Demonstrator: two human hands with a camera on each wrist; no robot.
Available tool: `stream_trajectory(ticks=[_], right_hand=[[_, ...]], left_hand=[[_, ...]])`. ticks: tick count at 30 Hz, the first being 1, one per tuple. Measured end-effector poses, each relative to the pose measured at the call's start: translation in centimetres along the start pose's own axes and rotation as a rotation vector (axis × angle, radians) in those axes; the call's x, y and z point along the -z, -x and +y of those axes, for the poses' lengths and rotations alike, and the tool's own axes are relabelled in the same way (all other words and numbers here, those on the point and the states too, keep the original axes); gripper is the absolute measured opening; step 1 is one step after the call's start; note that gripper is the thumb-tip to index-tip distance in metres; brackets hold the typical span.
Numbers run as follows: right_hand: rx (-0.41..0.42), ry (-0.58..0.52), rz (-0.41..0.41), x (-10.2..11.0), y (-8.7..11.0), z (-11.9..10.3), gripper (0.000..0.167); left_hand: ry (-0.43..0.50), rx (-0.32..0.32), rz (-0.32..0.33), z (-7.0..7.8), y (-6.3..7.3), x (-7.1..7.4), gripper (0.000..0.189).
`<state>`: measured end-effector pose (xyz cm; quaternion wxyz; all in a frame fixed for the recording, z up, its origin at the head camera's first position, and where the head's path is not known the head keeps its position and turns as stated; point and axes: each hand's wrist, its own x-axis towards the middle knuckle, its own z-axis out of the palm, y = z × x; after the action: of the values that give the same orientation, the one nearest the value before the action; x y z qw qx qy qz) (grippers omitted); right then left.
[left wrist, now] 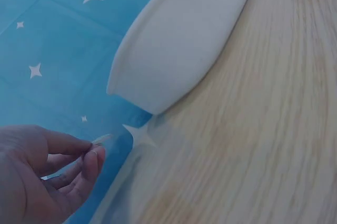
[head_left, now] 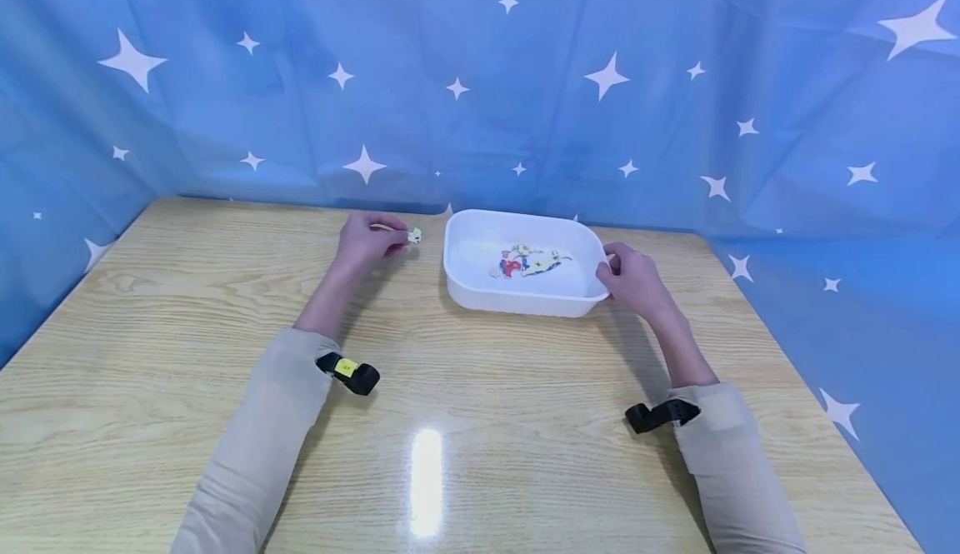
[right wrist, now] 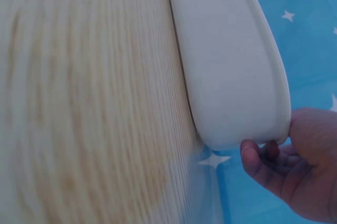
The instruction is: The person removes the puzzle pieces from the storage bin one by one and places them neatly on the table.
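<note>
Near the back of the table, a white plastic basin (head_left: 480, 296) holds several small flat cut-out pieces (head_left: 540, 262) in yellow, blue and red. My right hand (head_left: 633, 279) grips the basin's right end by the rim, fingers curled at its edge, as the right wrist view also shows. To the left of the basin, my left hand (head_left: 365, 240) pinches a small flat piece (head_left: 414, 236), pale yellowish with dark marks, between thumb and fingertips. In the left wrist view this thin piece (left wrist: 102, 139) appears edge-on, apart from the basin's outer wall (left wrist: 179, 39).
The wooden table (head_left: 225, 304) ends at the back against a blue curtain (head_left: 480, 121) with white stars. Both forearms, in light sleeves, wear black wrist straps with cameras. A bright light reflection (head_left: 426, 479) lies on the near part of the table.
</note>
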<state>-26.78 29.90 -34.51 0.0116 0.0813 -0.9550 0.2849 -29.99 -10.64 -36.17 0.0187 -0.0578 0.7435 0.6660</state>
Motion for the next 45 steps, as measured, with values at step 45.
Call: stream_trajectory(ticks=[45], right_hand=[[0.026,0.000,-0.008,0.0,0.0,0.2,0.041]], left_hand=[[-0.131,0.004,-0.043,0.4,-0.1,1.4,0.030]])
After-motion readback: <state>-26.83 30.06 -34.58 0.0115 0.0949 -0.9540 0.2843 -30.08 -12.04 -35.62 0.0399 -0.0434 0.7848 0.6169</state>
